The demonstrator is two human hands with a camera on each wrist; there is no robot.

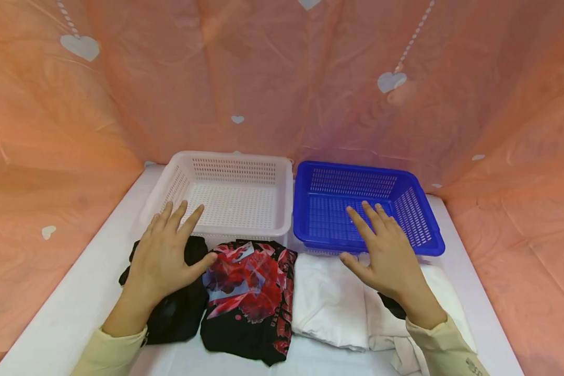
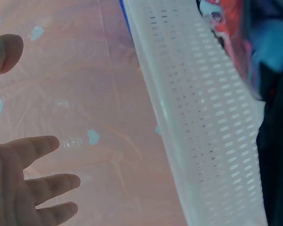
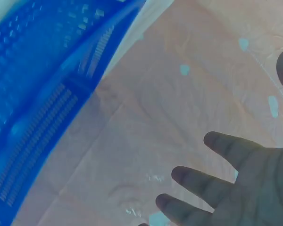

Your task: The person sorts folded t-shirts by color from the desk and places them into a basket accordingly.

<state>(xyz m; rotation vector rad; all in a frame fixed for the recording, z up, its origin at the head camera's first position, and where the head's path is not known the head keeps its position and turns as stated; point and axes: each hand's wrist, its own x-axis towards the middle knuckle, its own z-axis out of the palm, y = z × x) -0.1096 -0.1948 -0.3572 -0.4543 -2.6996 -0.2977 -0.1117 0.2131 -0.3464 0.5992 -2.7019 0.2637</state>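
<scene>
Peach drapes (image 1: 263, 78) printed with pale hearts (image 1: 80, 47) close in a white table (image 1: 84, 292) at the back and both sides, forming a small curtained booth. A white basket (image 1: 239, 169), a blue basket (image 1: 352, 181) and folded clothes (image 1: 249, 292) lend it a household laundry look; whether it stands inside a home cannot be told.

Two baskets (image 1: 244, 203) stand behind folded clothes (image 1: 251, 297).

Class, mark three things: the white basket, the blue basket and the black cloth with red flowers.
White basket (image 1: 237, 206): head view, on its bare floor.
Blue basket (image 1: 352, 181): head view, on its far wall.
Black cloth with red flowers (image 1: 259, 295): head view, on its printed front.
</scene>
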